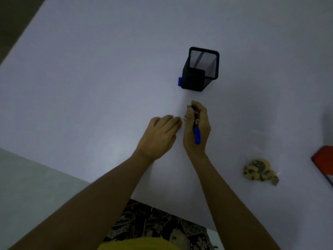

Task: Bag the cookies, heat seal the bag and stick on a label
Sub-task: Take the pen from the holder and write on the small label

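Note:
My right hand (197, 127) is closed around a blue-barrelled pen (196, 131), its tip pointing down at the white table (90, 87). My left hand (160, 134) lies flat beside it, fingertips pressed on something small and pale that I cannot make out against the table. A clear bag of chocolate-chip cookies (259, 171) lies to the right, apart from both hands.
A black mesh pen holder (201, 69) stands just beyond my hands, with a blue cap (179, 81) at its left foot. A red-edged object (324, 163) pokes in at the right edge. The table's near edge runs across the bottom left.

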Motion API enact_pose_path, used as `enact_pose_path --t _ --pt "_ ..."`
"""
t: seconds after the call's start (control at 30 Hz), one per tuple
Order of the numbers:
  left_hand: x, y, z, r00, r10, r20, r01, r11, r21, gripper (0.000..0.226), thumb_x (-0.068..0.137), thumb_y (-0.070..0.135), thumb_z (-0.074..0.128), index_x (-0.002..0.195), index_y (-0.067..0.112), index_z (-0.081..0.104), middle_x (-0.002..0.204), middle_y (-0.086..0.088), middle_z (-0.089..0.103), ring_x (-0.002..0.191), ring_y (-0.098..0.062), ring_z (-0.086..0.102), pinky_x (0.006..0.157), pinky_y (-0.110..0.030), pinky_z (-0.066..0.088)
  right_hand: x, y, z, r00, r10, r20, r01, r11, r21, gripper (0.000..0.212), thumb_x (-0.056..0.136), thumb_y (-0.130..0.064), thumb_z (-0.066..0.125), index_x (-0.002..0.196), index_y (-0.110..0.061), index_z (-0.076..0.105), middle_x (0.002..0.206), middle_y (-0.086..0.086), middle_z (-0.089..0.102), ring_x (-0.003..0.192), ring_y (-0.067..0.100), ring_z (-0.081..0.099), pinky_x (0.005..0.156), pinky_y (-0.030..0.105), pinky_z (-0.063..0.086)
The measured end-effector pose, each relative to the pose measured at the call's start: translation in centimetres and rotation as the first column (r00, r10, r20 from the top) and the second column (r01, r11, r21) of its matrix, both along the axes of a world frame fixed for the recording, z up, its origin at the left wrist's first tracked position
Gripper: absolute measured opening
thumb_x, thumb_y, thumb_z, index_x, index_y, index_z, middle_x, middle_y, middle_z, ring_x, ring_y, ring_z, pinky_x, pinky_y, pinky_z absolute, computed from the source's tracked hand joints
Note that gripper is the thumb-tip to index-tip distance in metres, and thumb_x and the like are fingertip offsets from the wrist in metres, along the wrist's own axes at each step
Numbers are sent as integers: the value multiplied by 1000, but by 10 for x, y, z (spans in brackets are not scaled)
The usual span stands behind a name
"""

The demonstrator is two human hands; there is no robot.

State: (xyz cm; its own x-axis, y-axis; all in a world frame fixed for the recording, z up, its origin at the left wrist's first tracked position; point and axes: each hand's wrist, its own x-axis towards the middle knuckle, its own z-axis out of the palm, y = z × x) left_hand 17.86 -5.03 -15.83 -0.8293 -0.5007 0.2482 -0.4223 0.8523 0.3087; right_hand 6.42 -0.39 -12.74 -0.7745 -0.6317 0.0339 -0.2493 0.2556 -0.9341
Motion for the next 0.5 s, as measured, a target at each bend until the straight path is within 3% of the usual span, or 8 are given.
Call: enact_pose_path --t 0.07,0.17,0.33,0.4,0.5 --pt "-1 0 1 1000 10 -12 -10 1000 13 29 81 9 61 110 11 67 115 -6 68 110 -22 57 85 -35 40 -2 -3 -8 990 66 -126 -66 998 1 18 90 -20 61 95 -3 63 85 7 65 73 11 60 70 24 54" --pt "-1 0 1 1000 18 -8 -18 1000 2 29 82 9 60 110 11 66 114 -5 68 109 -22 60 83 -35 39 -5 -8 -14 995 9 -95 -6 999 33 27 88 -19 67 67 -10 51 58 -2 53 51 5 49 52 17 44" --pt "-1 1 0 999 32 -15 -32 999 -19 29 80 8 61 108 10 67 116 -5 69 107 -22 62 82 -35 40 -2 -8 -19 991 38 -131 -39 999 -10 35 92 -24 58 62 -7 51 55 2 53 48 11 48 49 21 42" --pt "-1 0 1 999 37 5 -37 999 -20 33 82 9 58 114 11 66 120 -4 67 110 -22 62 83 -35 39 -8 -9 -18 998 38 -51 -38 999 -7 37 93 -20 56 61 -2 52 56 10 57 50 15 52 50 22 44" --pt "1 0 0 998 41 44 -40 999 -23 38 84 12 55 121 11 63 126 -4 65 114 -23 59 87 -36 37 -23 -11 -15 980 53 193 -49 998 -25 43 94 -14 57 57 10 52 54 20 55 47 12 50 52 21 45"
